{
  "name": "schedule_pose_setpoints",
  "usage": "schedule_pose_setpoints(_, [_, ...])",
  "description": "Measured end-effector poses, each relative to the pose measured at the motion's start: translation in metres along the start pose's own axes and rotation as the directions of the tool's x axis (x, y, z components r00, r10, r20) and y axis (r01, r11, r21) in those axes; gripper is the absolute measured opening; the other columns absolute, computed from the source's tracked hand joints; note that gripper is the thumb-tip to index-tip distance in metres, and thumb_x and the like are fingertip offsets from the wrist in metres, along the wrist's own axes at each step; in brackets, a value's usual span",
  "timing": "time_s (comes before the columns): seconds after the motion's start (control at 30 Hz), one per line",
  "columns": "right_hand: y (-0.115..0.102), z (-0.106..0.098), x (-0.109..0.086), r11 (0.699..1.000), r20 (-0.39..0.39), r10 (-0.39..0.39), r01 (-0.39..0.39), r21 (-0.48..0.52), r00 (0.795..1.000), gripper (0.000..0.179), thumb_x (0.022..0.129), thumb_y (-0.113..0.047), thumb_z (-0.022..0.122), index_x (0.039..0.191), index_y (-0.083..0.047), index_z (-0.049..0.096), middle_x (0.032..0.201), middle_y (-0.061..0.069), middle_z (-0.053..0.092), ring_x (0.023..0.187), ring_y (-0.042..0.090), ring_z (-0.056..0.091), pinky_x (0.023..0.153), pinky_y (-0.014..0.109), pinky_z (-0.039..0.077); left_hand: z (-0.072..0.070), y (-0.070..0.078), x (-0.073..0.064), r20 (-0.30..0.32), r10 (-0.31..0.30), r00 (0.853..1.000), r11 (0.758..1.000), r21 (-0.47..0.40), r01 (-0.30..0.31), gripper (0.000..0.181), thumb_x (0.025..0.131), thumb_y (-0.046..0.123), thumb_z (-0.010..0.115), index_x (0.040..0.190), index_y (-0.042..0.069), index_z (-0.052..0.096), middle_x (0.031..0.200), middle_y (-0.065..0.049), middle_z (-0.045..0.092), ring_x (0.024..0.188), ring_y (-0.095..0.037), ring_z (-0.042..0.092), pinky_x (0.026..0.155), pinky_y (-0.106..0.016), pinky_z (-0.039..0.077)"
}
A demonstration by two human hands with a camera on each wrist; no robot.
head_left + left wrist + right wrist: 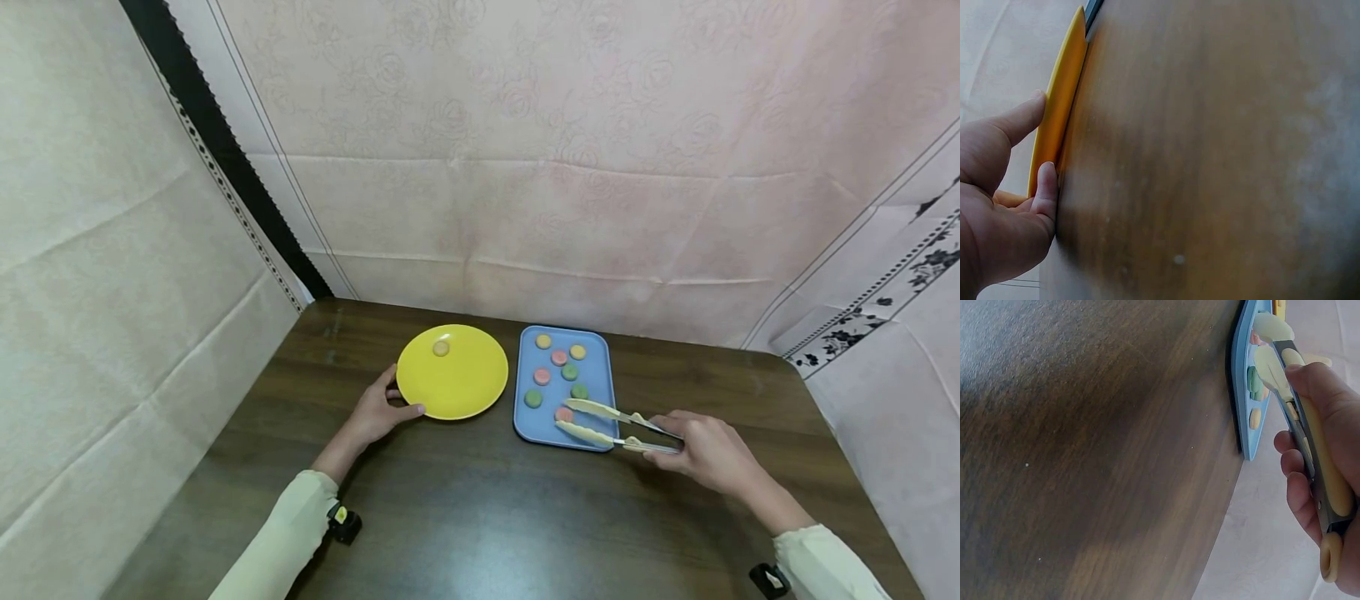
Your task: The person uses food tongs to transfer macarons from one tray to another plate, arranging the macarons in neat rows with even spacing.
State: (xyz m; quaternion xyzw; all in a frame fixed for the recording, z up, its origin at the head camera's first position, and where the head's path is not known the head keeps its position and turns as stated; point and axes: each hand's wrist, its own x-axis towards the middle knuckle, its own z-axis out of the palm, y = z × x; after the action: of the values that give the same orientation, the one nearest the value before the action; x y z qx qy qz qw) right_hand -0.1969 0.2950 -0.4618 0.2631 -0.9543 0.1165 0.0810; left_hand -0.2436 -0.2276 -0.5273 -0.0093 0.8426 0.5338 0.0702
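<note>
A yellow plate (457,383) lies on the table's left half, with one small yellowish disc (441,348) near its far edge. My left hand (378,410) grips the plate's left rim; the left wrist view shows the thumb on top and fingers under the edge. My right hand (708,450) holds a pair of tongs (592,407) with cream tips. The spread tips reach over the near end of a blue tray (528,427), either side of a pink disc (564,414); whether they touch it, I cannot tell. Several green, pink and yellow discs lie farther back on the tray.
The dark wooden table (465,517) runs back to a pale patterned cloth (562,217), with more cloth hanging at both sides. Plate and tray sit side by side near the far edge, a narrow gap between them. Each wrist wears a small black camera (345,525).
</note>
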Motion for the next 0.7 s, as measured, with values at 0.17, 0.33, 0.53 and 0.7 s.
schedule_pose_setpoints(0.17, [-0.0008,0.0,-0.0004,1.0,-0.013,-0.01,0.01,-0.004,1.0,0.046,0.08,-0.039,0.087,0.113,-0.009,0.078,0.094,-0.004,0.072,0.069,0.004,0.053,0.058,0.031,0.046,-0.0008,0.0003,-0.0008,0.002,0.013,1.0,1.0,-0.007,-0.013,0.104,0.088,0.025,0.084,0.164,0.004,0.016,0.16,-0.018,0.034,0.128,-0.036,0.052,0.084,-0.031,0.055])
schedule_pose_setpoints(0.33, [-0.0011,0.0012,-0.0007,1.0,-0.022,-0.014,0.014,-0.006,1.0,0.044,0.08,-0.036,0.087,0.112,-0.008,0.078,0.094,-0.003,0.072,0.07,0.005,0.057,0.059,0.033,0.048,-0.0002,0.0014,-0.0006,0.001,0.018,1.0,1.0,-0.007,-0.018,0.103,0.087,0.025,0.084,0.164,0.006,0.018,0.159,-0.017,0.037,0.127,-0.035,0.054,0.083,-0.031,0.056])
schedule_pose_setpoints(0.53, [-0.0009,-0.0001,0.0,1.0,-0.017,-0.017,0.017,-0.006,1.0,0.044,0.08,-0.037,0.087,0.112,-0.008,0.078,0.095,-0.002,0.073,0.072,0.008,0.061,0.059,0.034,0.049,0.0002,0.0004,-0.0004,0.005,0.021,1.0,1.0,-0.011,-0.021,0.103,0.088,0.025,0.084,0.164,0.006,0.018,0.159,-0.018,0.036,0.128,-0.035,0.053,0.083,-0.031,0.056])
schedule_pose_setpoints(0.7, [-0.0013,-0.0037,0.0069,1.0,-0.023,-0.009,0.009,0.01,1.0,0.045,0.081,-0.036,0.087,0.114,-0.006,0.078,0.096,0.001,0.074,0.069,0.007,0.058,0.059,0.034,0.048,-0.0003,0.0005,-0.0007,0.004,0.027,1.0,1.0,-0.015,-0.027,0.102,0.088,0.024,0.084,0.164,0.005,0.018,0.159,-0.019,0.036,0.128,-0.037,0.053,0.083,-0.033,0.056])
